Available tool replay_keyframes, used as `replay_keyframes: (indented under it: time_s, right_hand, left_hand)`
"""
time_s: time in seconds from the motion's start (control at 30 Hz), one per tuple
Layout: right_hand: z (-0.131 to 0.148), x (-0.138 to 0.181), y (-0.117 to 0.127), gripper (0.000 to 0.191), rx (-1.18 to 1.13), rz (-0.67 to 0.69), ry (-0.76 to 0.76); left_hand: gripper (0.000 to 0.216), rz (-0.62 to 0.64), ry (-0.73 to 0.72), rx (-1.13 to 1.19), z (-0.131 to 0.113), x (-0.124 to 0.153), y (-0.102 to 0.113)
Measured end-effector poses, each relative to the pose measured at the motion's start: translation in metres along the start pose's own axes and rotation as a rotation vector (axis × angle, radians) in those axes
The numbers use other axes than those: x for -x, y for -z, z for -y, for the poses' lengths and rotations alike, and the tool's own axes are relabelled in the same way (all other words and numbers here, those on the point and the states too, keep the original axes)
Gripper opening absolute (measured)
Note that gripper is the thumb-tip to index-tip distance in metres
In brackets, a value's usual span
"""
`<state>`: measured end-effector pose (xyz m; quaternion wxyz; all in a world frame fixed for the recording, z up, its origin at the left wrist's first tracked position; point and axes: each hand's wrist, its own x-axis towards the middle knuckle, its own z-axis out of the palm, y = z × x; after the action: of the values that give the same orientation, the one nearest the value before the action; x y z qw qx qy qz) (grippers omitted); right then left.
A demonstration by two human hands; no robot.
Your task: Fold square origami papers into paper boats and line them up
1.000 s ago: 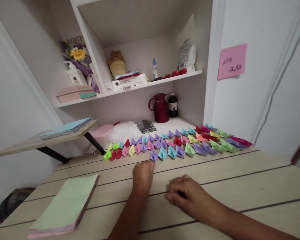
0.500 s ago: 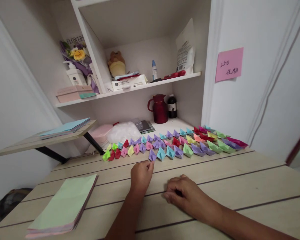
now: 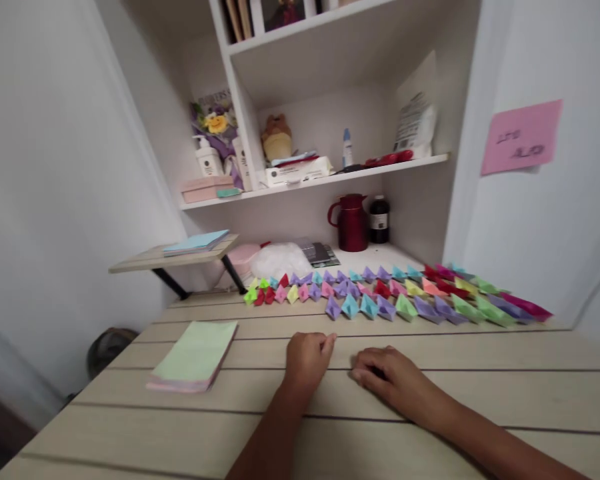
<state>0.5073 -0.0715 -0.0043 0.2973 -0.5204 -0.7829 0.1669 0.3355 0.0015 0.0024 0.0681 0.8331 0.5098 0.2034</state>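
Note:
My left hand [image 3: 310, 360] rests on the wooden table, curled into a fist with the thumb against the index finger. Nothing shows in it. Just beyond it, a little apart, stands a purple paper boat [image 3: 333, 308], at the left end of the front row. To the right of that follow a light blue paper boat [image 3: 350, 307] and several more in purple and green. My right hand [image 3: 393, 377] lies on its side, fingers curled, with a hollow between thumb and fingers that holds nothing visible. Behind are further rows of small folded boats in many colours.
A stack of green and pink paper [image 3: 195, 357] lies on the left. Behind it, a small raised shelf [image 3: 145, 259] bears blue sheets [image 3: 195, 242]. At the back stand a red jug [image 3: 353, 223] and a dark bottle [image 3: 379, 220]. A pink note [image 3: 523, 137] hangs on the wall.
The view has swung left, so the scene sits further right. My left hand has drawn slightly back from the purple paper boat. My right hand keeps its curled pose.

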Motion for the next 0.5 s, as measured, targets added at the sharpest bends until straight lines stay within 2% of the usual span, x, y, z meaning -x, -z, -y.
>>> replay_keyframes:
  time_s: [0.2, 0.23, 0.27, 0.3, 0.37, 0.4, 0.5]
  right_hand:
    - [-0.005, 0.002, -0.003, 0.033, -0.03, 0.058, 0.006]
    - [-0.005, 0.002, -0.004, 0.033, -0.048, 0.068, -0.004]
    - [-0.006, 0.002, -0.004, 0.034, -0.061, 0.081, -0.016]
    - [-0.007, 0.003, -0.004, 0.035, -0.067, 0.092, -0.03]
    - [-0.01, 0.003, -0.005, 0.036, -0.068, 0.106, -0.044]
    - [-0.012, 0.003, -0.006, 0.036, -0.068, 0.112, -0.045]
    - [-0.015, 0.003, -0.008, 0.037, -0.069, 0.117, -0.053]
  left_hand:
    - [0.039, 0.037, -0.053, 0.033, 0.006, 0.058, 0.019]
    - [0.037, 0.045, -0.087, 0.038, 0.01, 0.069, 0.027]
    - [0.036, 0.051, -0.189, 0.026, 0.015, 0.08, 0.036]
    - [0.036, 0.033, -0.288, -0.01, 0.022, 0.089, 0.047]
    - [0.038, -0.051, -0.362, -0.095, 0.044, 0.104, 0.073]
    - [0.037, -0.105, -0.346, -0.112, 0.058, 0.108, 0.087]
    - [0.029, -0.292, -0.066, -0.118, 0.11, 0.112, 0.126]
